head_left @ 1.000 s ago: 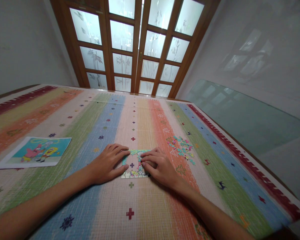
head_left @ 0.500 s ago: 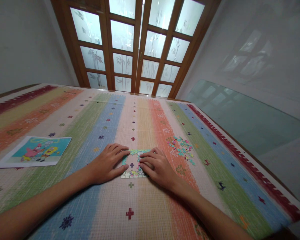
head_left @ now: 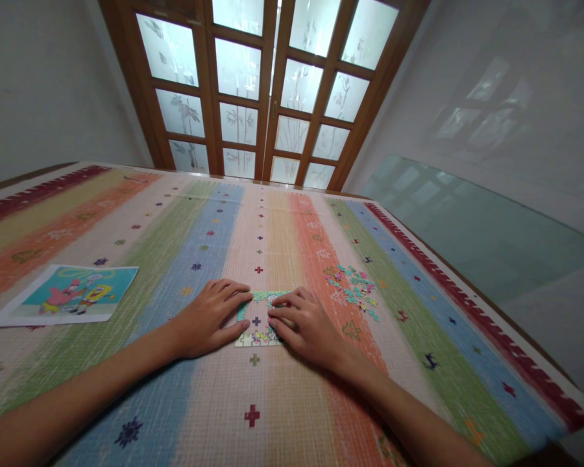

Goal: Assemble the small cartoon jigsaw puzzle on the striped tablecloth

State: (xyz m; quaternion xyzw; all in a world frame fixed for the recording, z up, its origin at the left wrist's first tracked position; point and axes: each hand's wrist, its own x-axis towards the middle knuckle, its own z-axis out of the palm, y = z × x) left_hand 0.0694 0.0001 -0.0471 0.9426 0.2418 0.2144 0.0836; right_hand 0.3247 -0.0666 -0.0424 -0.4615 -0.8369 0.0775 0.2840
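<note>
Forearms angle inward over a striped, coarse-textured tablecloth (head_left: 224, 402) as the left hand (head_left: 209, 321) lies spread, gripping nothing, against a partly assembled, flat rectangular jigsaw (head_left: 259, 338) between both hands. The right hand (head_left: 309, 324) curls over its opposite side; whether it pinches a piece cannot be told. Knobbly loose pieces (head_left: 357, 292) lie right of the right hand, a glossy-coloured paper print (head_left: 78, 295) left of the left, frosted-glass wooden doors (head_left: 238, 69) beyond.

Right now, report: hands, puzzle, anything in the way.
Left hand at left of puzzle; right hand over its right side. Cloth shows through its middle. Loose pieces off right, not blocking.
</note>
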